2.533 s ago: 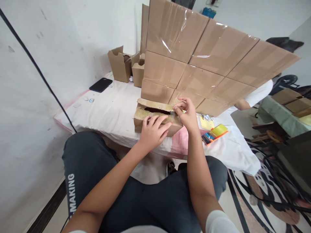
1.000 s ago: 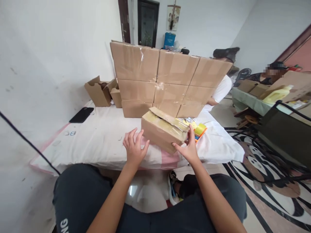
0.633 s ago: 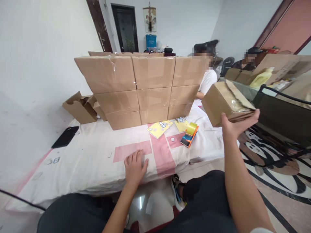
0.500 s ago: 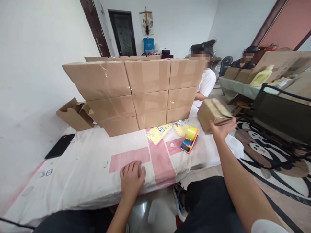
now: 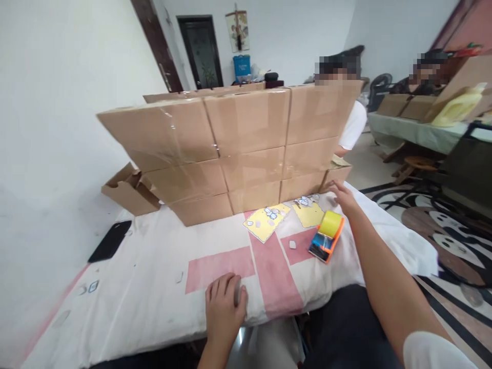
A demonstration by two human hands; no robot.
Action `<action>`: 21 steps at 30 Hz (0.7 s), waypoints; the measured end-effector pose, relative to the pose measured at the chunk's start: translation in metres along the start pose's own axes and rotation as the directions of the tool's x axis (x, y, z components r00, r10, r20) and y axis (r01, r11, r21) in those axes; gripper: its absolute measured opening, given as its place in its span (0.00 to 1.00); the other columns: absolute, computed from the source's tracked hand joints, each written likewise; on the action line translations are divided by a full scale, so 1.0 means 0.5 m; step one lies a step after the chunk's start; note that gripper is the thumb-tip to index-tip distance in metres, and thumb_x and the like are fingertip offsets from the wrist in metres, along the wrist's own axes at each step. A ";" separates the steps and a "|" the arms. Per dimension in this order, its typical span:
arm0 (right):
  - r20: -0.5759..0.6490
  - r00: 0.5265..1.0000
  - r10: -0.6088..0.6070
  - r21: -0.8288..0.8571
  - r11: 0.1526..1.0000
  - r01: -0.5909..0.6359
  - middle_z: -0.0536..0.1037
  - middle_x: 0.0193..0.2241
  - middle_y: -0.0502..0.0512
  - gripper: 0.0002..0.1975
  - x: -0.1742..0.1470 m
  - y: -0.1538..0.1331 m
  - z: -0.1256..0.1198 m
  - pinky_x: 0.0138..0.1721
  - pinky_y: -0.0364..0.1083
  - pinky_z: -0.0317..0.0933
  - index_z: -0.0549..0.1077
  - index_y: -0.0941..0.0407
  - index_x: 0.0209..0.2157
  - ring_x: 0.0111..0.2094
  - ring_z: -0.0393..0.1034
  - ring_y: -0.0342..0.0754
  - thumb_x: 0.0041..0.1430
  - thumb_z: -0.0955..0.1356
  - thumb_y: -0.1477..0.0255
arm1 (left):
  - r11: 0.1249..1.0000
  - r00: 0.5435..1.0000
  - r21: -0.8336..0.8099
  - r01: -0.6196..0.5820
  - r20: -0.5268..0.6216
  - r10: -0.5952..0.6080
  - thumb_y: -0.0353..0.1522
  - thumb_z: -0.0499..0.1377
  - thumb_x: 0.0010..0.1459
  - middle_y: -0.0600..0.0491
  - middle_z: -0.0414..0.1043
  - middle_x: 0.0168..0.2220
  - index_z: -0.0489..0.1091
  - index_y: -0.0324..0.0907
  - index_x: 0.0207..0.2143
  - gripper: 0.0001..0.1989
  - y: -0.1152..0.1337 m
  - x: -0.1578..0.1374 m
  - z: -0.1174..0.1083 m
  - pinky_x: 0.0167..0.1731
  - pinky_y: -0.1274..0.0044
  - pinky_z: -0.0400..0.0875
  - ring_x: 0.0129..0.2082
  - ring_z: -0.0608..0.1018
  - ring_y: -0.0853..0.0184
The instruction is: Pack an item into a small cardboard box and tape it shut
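A small cardboard box point(image 5: 339, 175) stands on the cloth-covered table at the right end of a stack of taped cardboard boxes point(image 5: 255, 159), close against it. My right hand point(image 5: 344, 197) is at the box's near side, its fingers apart and fingertips at the lower edge. I cannot tell whether they press on it. Near the table's front edge, my left hand point(image 5: 226, 302) rests on the cloth with fingers spread. A small greyish patch shows by its thumb, too unclear to name. In front of my right hand lies a tape dispenser point(image 5: 327, 237) with a yellow roll.
Two yellow sticker sheets point(image 5: 265, 228) lie before the stack. A black phone point(image 5: 109, 241) is at the left, near an open carton point(image 5: 132, 189). A person in a white top point(image 5: 354, 125) is behind the stack; another person point(image 5: 421, 77) sits by a farther table point(image 5: 415, 128).
The small box, held up in my right hand before, has moved left and down beside the stack's right end. The view has shifted; my left hand remains on the cloth.
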State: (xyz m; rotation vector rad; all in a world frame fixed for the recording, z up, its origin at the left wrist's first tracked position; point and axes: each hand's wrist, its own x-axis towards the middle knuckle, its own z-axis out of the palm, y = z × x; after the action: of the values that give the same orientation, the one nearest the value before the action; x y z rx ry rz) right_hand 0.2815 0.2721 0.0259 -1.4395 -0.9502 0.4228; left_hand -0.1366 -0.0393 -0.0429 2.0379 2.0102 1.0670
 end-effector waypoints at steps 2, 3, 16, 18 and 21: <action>-0.200 0.978 0.052 0.050 0.998 -0.043 0.77 0.40 0.64 0.13 0.006 -0.045 -0.018 0.41 0.60 0.67 0.73 0.54 0.37 0.39 0.75 0.56 0.49 0.65 0.66 | 0.953 0.992 -0.275 0.126 0.053 -0.115 0.37 0.59 0.59 0.47 0.78 0.47 0.77 0.47 0.36 0.08 -0.015 0.013 -0.019 0.52 0.59 0.67 0.50 0.77 0.54; -0.271 0.962 0.032 0.063 0.998 -0.016 0.76 0.42 0.65 0.13 0.009 -0.070 -0.028 0.42 0.61 0.66 0.72 0.53 0.38 0.40 0.75 0.56 0.51 0.62 0.67 | 0.878 0.978 -0.433 0.204 0.053 -0.201 0.38 0.58 0.59 0.47 0.77 0.48 0.76 0.45 0.33 0.09 -0.029 0.027 -0.035 0.51 0.60 0.68 0.50 0.77 0.54; 0.636 0.115 -0.763 0.473 0.503 0.724 0.79 0.40 0.60 0.10 -0.653 -0.292 0.367 0.44 0.49 0.71 0.72 0.53 0.42 0.43 0.75 0.50 0.61 0.64 0.78 | 0.651 0.493 -0.405 0.642 -0.431 -0.756 0.37 0.74 0.42 0.33 0.47 0.69 0.43 0.43 0.67 0.57 -0.457 0.569 -0.318 0.64 0.55 0.56 0.70 0.54 0.46; 0.696 0.000 -0.718 0.507 0.491 0.708 0.78 0.47 0.62 0.15 -0.774 -0.317 0.518 0.52 0.50 0.70 0.73 0.56 0.48 0.51 0.73 0.51 0.62 0.62 0.78 | 0.650 0.497 -0.387 0.654 -0.427 -0.755 0.40 0.75 0.40 0.31 0.45 0.70 0.39 0.42 0.69 0.62 -0.515 0.614 -0.315 0.65 0.53 0.52 0.71 0.51 0.44; 0.832 -0.015 -0.554 0.303 0.432 0.849 0.71 0.59 0.71 0.23 -0.881 -0.349 0.751 0.63 0.54 0.59 0.70 0.66 0.57 0.63 0.63 0.56 0.60 0.60 0.82 | 0.698 0.549 -0.323 0.639 -0.444 -0.708 0.41 0.73 0.42 0.31 0.49 0.68 0.34 0.42 0.70 0.64 -0.588 0.649 -0.295 0.65 0.56 0.52 0.70 0.55 0.46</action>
State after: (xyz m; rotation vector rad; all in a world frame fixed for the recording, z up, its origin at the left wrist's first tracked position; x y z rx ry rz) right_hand -0.3114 0.1555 0.0119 -0.6089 -2.6074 0.1477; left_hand -0.4972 0.2346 0.0486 0.7179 2.5397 1.5949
